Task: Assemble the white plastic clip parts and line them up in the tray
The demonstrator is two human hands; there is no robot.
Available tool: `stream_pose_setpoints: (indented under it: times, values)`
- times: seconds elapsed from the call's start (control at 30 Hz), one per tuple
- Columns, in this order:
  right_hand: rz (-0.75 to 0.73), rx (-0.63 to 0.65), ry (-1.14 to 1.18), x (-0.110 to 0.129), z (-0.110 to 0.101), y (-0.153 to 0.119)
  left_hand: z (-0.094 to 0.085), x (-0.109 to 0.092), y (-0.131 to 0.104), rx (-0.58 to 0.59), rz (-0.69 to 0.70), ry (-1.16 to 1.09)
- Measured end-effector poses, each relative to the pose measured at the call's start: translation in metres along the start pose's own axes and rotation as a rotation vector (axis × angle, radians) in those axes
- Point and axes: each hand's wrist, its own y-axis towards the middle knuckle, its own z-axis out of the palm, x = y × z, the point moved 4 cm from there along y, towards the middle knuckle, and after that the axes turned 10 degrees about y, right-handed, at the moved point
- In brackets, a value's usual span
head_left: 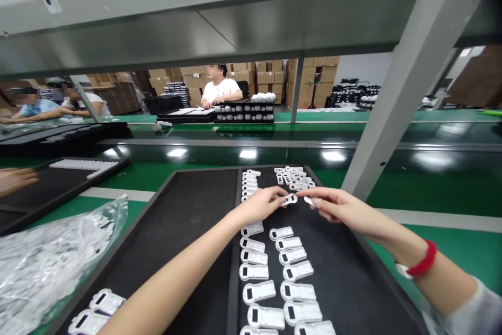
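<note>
My left hand (pixel 261 205) reaches over the black tray (pixel 200 199) and pinches a small white plastic casing (pixel 291 199) with dark openings. Just to its right, my right hand (pixel 343 208) grips a small white plastic piece (pixel 308 200) between thumb and fingers, its index finger stretched toward the casing. Behind both hands lies a loose heap of white casings (pixel 294 175). Nearer to me, white casings with rectangular dark windows (pixel 298 291) lie in two columns in the tray's right compartment. A tighter row of casings (pixel 250 181) runs along the divider, partly hidden by my left hand.
A clear bag of white parts (pixel 66 262) lies at left, near two casings (pixel 105 301) in the tray's corner. Another person's hand (pixel 18 181) is over a second black tray (pixel 58 183). A slanted metal post (pixel 408 73) rises at right; a shelf (pixel 196 26) hangs overhead. Co-workers sit opposite.
</note>
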Motion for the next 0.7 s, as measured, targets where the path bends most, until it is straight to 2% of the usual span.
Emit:
stream_pose_setpoints:
  times: [0.13,0.27,0.43,0.57,0.7]
  values:
    - [0.064,-0.039,0.117,-0.018,0.0,0.015,0.004,0.0,-0.02,-0.023,-0.026,0.084]
    - [0.083,-0.034,0.118,-0.018,0.001,0.027,0.008,-0.002,-0.024,-0.067,-0.013,0.201]
    - [0.026,0.003,0.121,-0.016,0.008,0.047,0.01,0.003,-0.03,-0.081,0.017,0.269]
    - [-0.021,-0.012,0.154,-0.025,0.015,0.055,0.011,0.007,-0.034,-0.05,0.042,0.249]
    - [-0.018,-0.037,0.2,-0.035,0.018,0.056,0.014,0.008,-0.033,-0.063,0.003,0.229]
